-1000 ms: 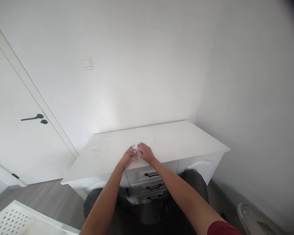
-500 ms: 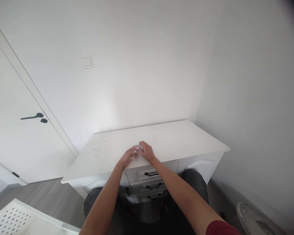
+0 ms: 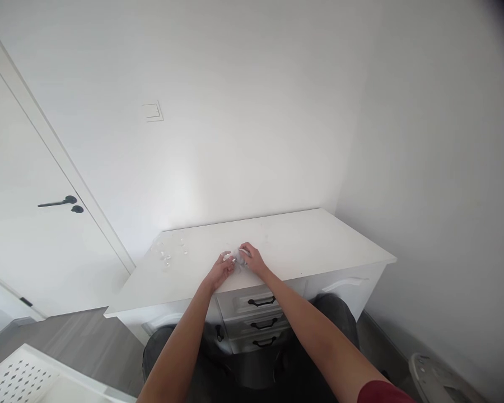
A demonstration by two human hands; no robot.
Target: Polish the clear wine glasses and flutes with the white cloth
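Observation:
Over the front middle of the white cabinet top (image 3: 294,240), my two hands are close together. My left hand (image 3: 220,272) has its fingers curled round a small clear piece, mostly hidden by the fingers. My right hand (image 3: 254,261) is closed on a pale, soft-looking wad, perhaps a cloth or tissue (image 3: 240,257), which touches or nearly touches the clear piece. Several small clear, glassy pieces (image 3: 165,257) lie loose on the left part of the top; their kind is too small to make out.
Drawers with black handles (image 3: 261,302) face me below the top. A white perforated basket or crate (image 3: 21,380) stands at lower left. A white door with a black handle (image 3: 59,201) is at left, a rounded pale appliance (image 3: 437,378) at lower right. Walls rise behind and at right.
The pale wad now shows between my hands, where it was mostly hidden in my right fist. My left fingers have shifted round the clear piece. The view has tilted slightly.

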